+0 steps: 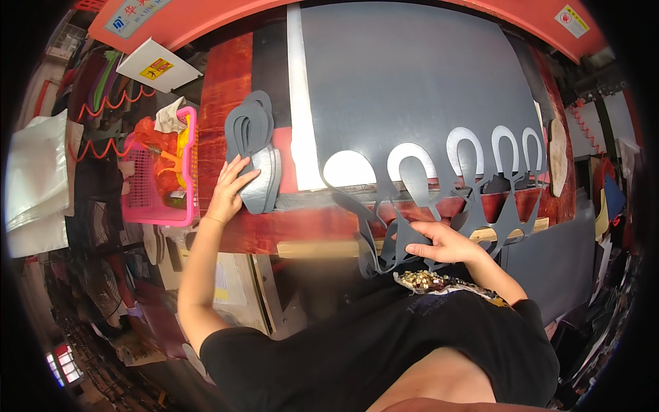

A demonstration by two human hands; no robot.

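A wide dark grey sheet (419, 89) lies on the table. U-shaped and rounded openings along its near edge show white underneath. Thin grey webs of offcut (504, 220) curl from that edge over the table front. My right hand (446, 246) grips one web, thumb and forefinger against it; the other fingertips are partly hidden. To the left, my left hand (230, 187) rests with spread fingers on the side of a stack of cut grey pieces (264, 185), whose top looks shiny. Looped grey pieces (248, 123) lie at the stack's far end.
A pink plastic basket (160, 221) with red and yellow things stands left of the red-brown table (223, 75). An orange-red machine beam (226, 20) spans the far side. A white panel (147, 65) juts out at far left. A pale wooden strip (322, 248) edges the table front.
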